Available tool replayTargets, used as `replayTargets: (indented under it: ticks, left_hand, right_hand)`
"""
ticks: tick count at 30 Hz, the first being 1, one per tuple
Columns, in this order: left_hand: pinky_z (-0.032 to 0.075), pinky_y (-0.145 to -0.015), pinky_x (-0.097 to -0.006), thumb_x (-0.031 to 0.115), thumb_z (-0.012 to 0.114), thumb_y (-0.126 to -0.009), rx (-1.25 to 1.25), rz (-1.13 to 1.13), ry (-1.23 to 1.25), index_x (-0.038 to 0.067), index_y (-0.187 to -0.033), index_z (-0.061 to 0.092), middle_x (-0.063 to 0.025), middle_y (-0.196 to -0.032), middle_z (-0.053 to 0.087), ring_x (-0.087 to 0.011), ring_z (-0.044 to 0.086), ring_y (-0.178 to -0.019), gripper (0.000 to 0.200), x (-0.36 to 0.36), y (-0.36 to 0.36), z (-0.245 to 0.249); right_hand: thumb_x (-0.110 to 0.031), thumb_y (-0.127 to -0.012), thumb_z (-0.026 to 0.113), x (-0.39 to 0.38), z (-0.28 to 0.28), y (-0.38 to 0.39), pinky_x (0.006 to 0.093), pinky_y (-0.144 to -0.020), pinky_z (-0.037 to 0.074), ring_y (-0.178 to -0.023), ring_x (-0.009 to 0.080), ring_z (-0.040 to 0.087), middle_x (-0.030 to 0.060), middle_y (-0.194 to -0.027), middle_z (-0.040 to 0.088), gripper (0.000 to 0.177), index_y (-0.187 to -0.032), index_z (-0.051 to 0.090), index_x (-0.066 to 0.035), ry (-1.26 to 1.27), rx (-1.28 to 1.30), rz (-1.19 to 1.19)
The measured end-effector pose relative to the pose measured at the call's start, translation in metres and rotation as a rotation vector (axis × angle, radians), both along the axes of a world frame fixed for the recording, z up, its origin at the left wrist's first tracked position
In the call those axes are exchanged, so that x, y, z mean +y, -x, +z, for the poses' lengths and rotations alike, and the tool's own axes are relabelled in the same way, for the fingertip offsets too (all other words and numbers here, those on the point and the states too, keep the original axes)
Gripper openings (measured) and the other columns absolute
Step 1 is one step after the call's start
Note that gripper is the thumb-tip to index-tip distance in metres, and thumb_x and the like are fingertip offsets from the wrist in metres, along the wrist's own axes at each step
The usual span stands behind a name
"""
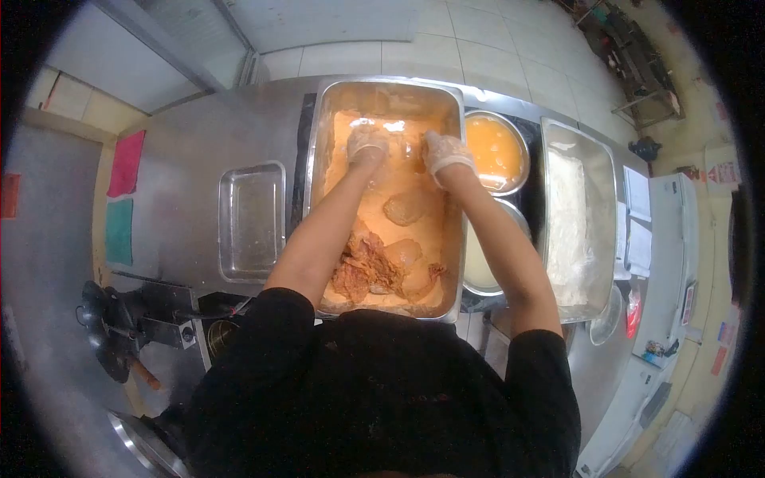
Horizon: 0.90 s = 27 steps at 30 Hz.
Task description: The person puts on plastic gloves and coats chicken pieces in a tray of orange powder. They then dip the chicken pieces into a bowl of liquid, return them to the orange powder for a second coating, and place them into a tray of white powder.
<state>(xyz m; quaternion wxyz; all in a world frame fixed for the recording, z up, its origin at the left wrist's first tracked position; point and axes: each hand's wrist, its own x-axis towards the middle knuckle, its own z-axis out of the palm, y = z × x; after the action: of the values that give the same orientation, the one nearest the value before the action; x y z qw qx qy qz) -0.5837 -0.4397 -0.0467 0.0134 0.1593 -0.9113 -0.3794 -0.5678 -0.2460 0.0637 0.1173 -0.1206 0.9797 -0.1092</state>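
A deep steel tray (328,103) holds orange coating flour, with reddish coated pieces (368,263) heaped near its lower edge and a flat, flour-covered piece (405,207) at the middle. My left hand (366,148), in a clear glove, is down in the flour at the tray's upper left; its fingers are hidden. At the upper right, beside the tray's wall, my right hand (448,151) is gloved too and its fingers look curled in. Whether it holds anything is too small to make out.
Right of the tray are a round bowl of orange liquid (496,151), a bowl of pale liquid (482,259) and a long tray of white flour (567,231). An empty shallow tray (252,223) lies left. Black pans (103,327) stand at lower left.
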Motion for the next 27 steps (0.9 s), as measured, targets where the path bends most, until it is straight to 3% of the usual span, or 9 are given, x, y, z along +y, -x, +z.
replayTargets:
  ticks: [3,6,10,12,14,17,19,22,27]
  left_hand:
    - [0.057,-0.094,-0.0435,0.027,0.061,-0.091,0.158,-0.072,0.345,0.010,-0.106,0.082,-0.0182,-0.113,0.076,-0.0340,0.072,-0.111,0.031,-0.014,0.011,-0.015]
    - [0.057,-0.096,-0.0437,0.027,0.059,-0.092,-0.142,-0.243,0.409,0.008,-0.105,0.081,-0.0197,-0.114,0.076,-0.0351,0.072,-0.110,0.033,-0.014,0.003,0.052]
    - [0.055,-0.100,-0.0442,0.030,0.063,-0.091,-0.035,-0.265,0.381,0.008,-0.111,0.080,-0.0177,-0.123,0.075,-0.0337,0.070,-0.117,0.034,-0.027,-0.029,0.120]
    - [0.053,-0.105,-0.0455,0.032,0.072,-0.087,0.141,-0.659,0.949,0.009,-0.117,0.079,-0.0144,-0.135,0.071,-0.0321,0.066,-0.127,0.038,-0.045,-0.052,0.099]
    - [0.052,-0.106,-0.0460,0.032,0.075,-0.084,0.062,-0.579,0.954,0.010,-0.118,0.078,-0.0129,-0.138,0.070,-0.0316,0.065,-0.128,0.041,-0.028,-0.050,0.138]
    - [0.053,-0.106,-0.0467,0.033,0.074,-0.084,-0.067,-0.665,0.934,0.011,-0.117,0.079,-0.0136,-0.133,0.072,-0.0324,0.067,-0.124,0.040,-0.034,-0.057,0.133]
    - [0.055,-0.102,-0.0450,0.032,0.071,-0.085,-0.044,-0.284,0.461,0.010,-0.111,0.080,-0.0160,-0.122,0.075,-0.0344,0.070,-0.115,0.035,-0.034,-0.044,0.147]
    - [0.056,-0.098,-0.0432,0.030,0.069,-0.086,0.123,-0.227,0.091,0.009,-0.107,0.080,-0.0178,-0.114,0.076,-0.0361,0.072,-0.108,0.032,-0.047,-0.068,0.160]
    - [0.057,-0.094,-0.0422,0.029,0.072,-0.084,0.019,-0.116,0.042,0.011,-0.107,0.081,-0.0175,-0.117,0.076,-0.0352,0.072,-0.106,0.031,-0.046,-0.087,0.188]
  right_hand:
    - [-0.027,-0.100,0.059,-0.011,-0.024,0.002,0.0543,-0.091,0.054,-0.105,0.0461,0.069,0.0255,-0.108,0.073,0.025,-0.112,0.067,-0.007,-0.027,-0.026,0.005]
    - [-0.028,-0.100,0.059,-0.011,-0.024,-0.002,0.0550,-0.088,0.054,-0.101,0.0464,0.070,0.0268,-0.105,0.073,0.026,-0.116,0.065,-0.008,0.080,-0.003,0.042]
    - [-0.032,-0.101,0.058,-0.008,0.011,-0.006,0.0571,-0.086,0.053,-0.098,0.0475,0.070,0.0273,-0.102,0.073,0.028,-0.119,0.062,-0.010,0.193,0.049,-0.036]
    - [-0.036,-0.102,0.057,-0.007,-0.001,-0.015,0.0591,-0.084,0.053,-0.095,0.0488,0.070,0.0279,-0.099,0.073,0.029,-0.116,0.059,-0.011,0.177,0.037,0.052]
    - [-0.037,-0.102,0.057,-0.015,0.005,-0.007,0.0594,-0.084,0.053,-0.095,0.0492,0.069,0.0278,-0.098,0.073,0.029,-0.115,0.059,-0.011,0.207,0.119,0.056]
    - [-0.039,-0.102,0.056,-0.013,0.015,-0.020,0.0594,-0.085,0.053,-0.095,0.0501,0.069,0.0283,-0.099,0.072,0.031,-0.115,0.058,-0.011,0.203,0.097,0.043]
    - [-0.039,-0.103,0.056,-0.005,0.041,-0.007,0.0589,-0.086,0.053,-0.096,0.0499,0.069,0.0281,-0.101,0.072,0.031,-0.116,0.059,-0.011,0.220,0.106,0.023]
    - [-0.038,-0.101,0.061,0.029,0.092,-0.003,0.0552,-0.089,0.054,-0.101,0.0486,0.069,0.0274,-0.104,0.072,0.037,-0.126,0.059,-0.011,0.256,0.164,-0.028]
    - [-0.038,-0.101,0.063,0.092,0.135,0.017,0.0507,-0.092,0.054,-0.107,0.0461,0.069,0.0251,-0.110,0.073,0.046,-0.137,0.056,-0.011,0.179,0.183,-0.017]
